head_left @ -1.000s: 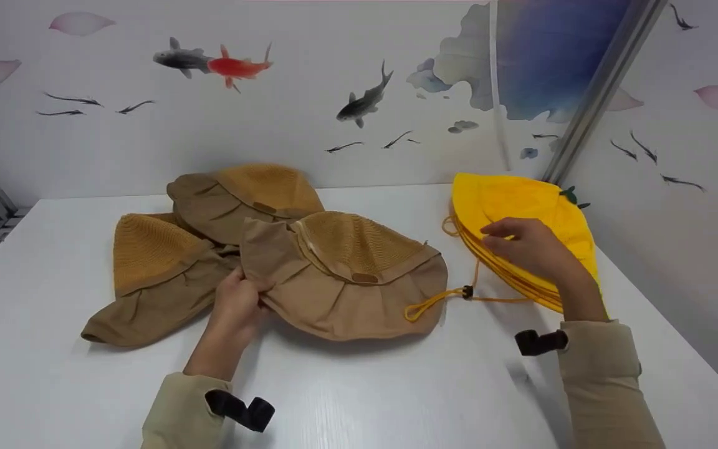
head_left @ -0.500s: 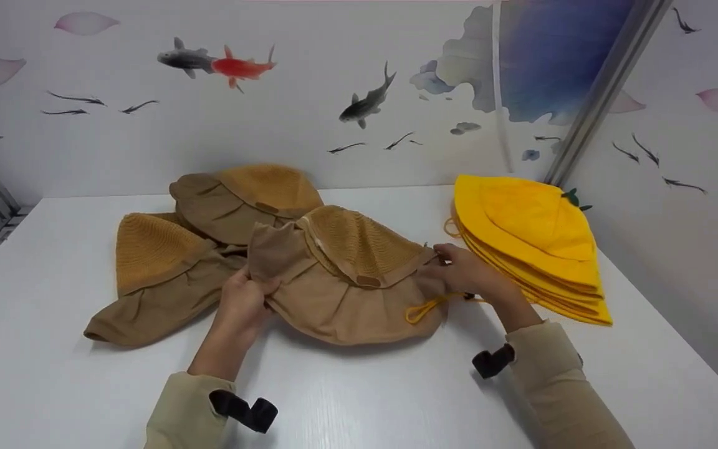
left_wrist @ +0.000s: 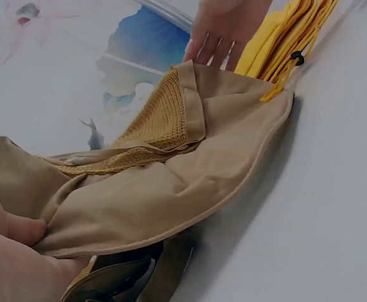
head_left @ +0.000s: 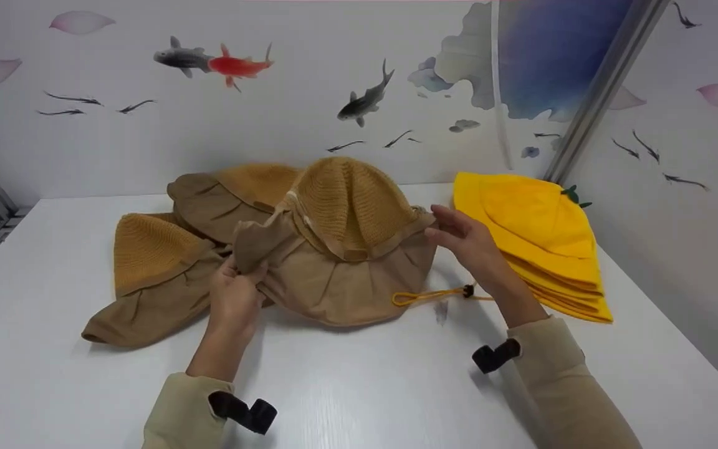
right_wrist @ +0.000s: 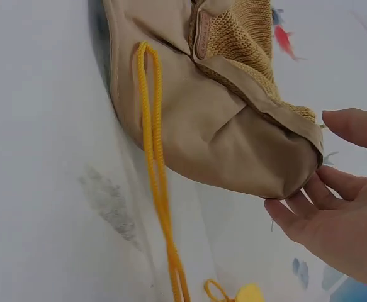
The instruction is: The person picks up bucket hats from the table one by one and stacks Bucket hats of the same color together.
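A tan sun hat (head_left: 349, 206) with a mustard knit crown and a pleated cloth brim is lifted in front of two similar hats. My left hand (head_left: 234, 296) pinches its brim at the left, with the thumb on the cloth in the left wrist view. At the opposite end, my right hand (head_left: 471, 246) touches the brim edge. In the right wrist view the right fingers (right_wrist: 303, 211) lie against the brim's far side, and the thumb stands apart from it. A yellow drawstring loop (right_wrist: 152, 119) hangs across the brim's front.
Two more tan hats, a left one (head_left: 153, 255) and a back one (head_left: 209, 202), lie partly overlapped at the left. Stacked yellow hats (head_left: 533, 231) sit at the right, with a black cord stopper (head_left: 468, 291) beside them. A painted wall (head_left: 296, 125) closes off the back.
My right hand has come left from the yellow hats to the tan hat's right edge. The tan hat's crown has risen and the hat is tipped up more. My left hand keeps its hold.
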`<action>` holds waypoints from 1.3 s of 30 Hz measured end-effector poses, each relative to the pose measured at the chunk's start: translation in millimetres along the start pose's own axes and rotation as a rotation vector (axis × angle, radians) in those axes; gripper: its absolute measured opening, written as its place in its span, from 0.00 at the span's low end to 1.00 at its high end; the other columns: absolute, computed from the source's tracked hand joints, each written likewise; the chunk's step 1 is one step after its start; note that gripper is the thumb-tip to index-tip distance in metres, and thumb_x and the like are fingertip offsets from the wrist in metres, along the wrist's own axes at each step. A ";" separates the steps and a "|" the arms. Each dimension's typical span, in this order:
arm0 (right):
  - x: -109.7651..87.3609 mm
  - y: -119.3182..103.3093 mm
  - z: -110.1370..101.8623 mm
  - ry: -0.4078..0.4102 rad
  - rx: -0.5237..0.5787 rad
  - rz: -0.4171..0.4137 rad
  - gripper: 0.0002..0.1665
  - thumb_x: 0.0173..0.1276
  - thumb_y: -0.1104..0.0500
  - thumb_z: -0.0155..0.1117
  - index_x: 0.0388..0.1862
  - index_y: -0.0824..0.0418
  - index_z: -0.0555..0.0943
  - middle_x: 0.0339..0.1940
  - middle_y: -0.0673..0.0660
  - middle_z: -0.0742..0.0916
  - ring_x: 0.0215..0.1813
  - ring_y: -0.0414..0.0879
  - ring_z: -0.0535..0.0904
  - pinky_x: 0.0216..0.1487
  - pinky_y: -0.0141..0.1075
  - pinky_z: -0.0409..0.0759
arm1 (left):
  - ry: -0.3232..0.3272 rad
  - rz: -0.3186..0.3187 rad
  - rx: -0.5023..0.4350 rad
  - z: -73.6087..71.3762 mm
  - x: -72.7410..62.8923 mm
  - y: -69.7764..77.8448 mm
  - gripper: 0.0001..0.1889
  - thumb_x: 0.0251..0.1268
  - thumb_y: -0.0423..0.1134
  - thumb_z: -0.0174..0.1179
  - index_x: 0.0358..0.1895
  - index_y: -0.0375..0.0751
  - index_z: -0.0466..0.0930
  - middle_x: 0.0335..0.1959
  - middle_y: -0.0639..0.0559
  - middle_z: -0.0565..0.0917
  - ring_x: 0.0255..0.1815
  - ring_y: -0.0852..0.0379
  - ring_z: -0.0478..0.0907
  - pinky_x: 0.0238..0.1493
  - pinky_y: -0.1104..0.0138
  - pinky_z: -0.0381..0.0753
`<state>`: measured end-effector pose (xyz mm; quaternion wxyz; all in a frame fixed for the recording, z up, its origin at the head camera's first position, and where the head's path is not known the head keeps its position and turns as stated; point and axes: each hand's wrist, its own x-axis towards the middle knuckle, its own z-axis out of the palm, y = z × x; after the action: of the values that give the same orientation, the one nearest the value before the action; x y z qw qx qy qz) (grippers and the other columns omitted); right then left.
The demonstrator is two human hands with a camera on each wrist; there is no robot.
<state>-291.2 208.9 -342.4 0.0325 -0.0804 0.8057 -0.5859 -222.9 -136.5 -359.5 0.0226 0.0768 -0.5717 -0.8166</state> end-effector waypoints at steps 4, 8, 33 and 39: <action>-5.3 -14.9 -2.6 0.058 -0.011 -0.041 0.38 0.73 0.48 0.64 0.77 0.56 0.65 0.71 0.57 0.75 0.69 0.48 0.71 0.76 0.43 0.67 | -0.030 0.037 -0.116 3.0 -3.9 9.4 0.27 0.79 0.29 0.45 0.77 0.40 0.57 0.75 0.45 0.62 0.75 0.52 0.63 0.76 0.62 0.65; -12.1 -28.2 -8.0 0.072 -0.024 -0.044 0.36 0.71 0.45 0.65 0.73 0.55 0.69 0.64 0.55 0.77 0.62 0.46 0.72 0.69 0.36 0.72 | -0.089 0.052 -0.222 7.1 -9.6 17.4 0.28 0.78 0.27 0.44 0.78 0.40 0.53 0.75 0.48 0.62 0.76 0.55 0.62 0.76 0.66 0.65; -26.7 -42.5 -19.8 -0.046 0.404 -0.126 0.12 0.67 0.72 0.55 0.34 0.56 0.67 0.31 0.52 0.73 0.32 0.42 0.71 0.26 0.27 0.70 | -0.123 -0.086 -0.133 4.0 0.7 10.2 0.33 0.74 0.30 0.53 0.78 0.41 0.52 0.69 0.44 0.66 0.65 0.51 0.71 0.57 0.64 0.79; -29.7 -44.4 -15.4 -0.058 0.452 -0.188 0.15 0.66 0.74 0.53 0.34 0.54 0.67 0.28 0.51 0.71 0.23 0.39 0.67 0.20 0.25 0.66 | -0.067 -0.062 -0.013 -2.1 1.5 16.3 0.32 0.74 0.36 0.56 0.77 0.40 0.56 0.70 0.44 0.65 0.67 0.50 0.68 0.67 0.58 0.71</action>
<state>-260.1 215.0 -296.7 0.0179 -0.1626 0.6419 -0.7491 -224.9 -144.3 -345.1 -0.0213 0.0670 -0.5640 -0.8228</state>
